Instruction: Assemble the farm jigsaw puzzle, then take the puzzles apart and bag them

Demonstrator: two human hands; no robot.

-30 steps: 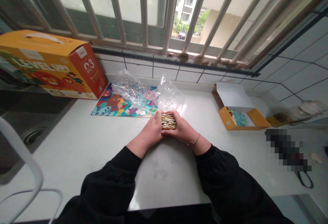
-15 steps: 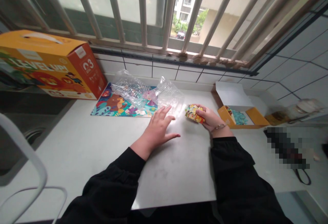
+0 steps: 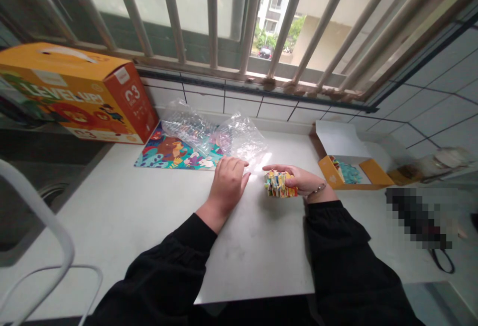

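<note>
My right hand [image 3: 301, 180] grips a stack of colourful puzzle pieces [image 3: 278, 184] on edge above the white counter, thumb on the near side and index finger stretched out over the top. My left hand [image 3: 228, 179] is palm down near the counter, its fingers loosely bent and the thumb apart, with nothing visible in it. Just beyond its fingertips lie crumpled clear plastic bags [image 3: 242, 134]; whether the fingers touch them I cannot tell. Partly under the bags is a bright picture sheet [image 3: 170, 149] with animals on it.
An orange "LEVEL UP!" carton [image 3: 123, 107] stands at the back left beside the sink [image 3: 48, 176]. To the right sits an opened yellow box [image 3: 334, 179] holding teal pieces [image 3: 351, 171]. A white cable [image 3: 61, 236] loops at the left front. Window bars rise behind the counter [image 3: 257, 266].
My right hand has come slightly nearer and turned the stack so its layered edges show. My left hand's spread fingers have bent inward, and the hand has shifted slightly left.
</note>
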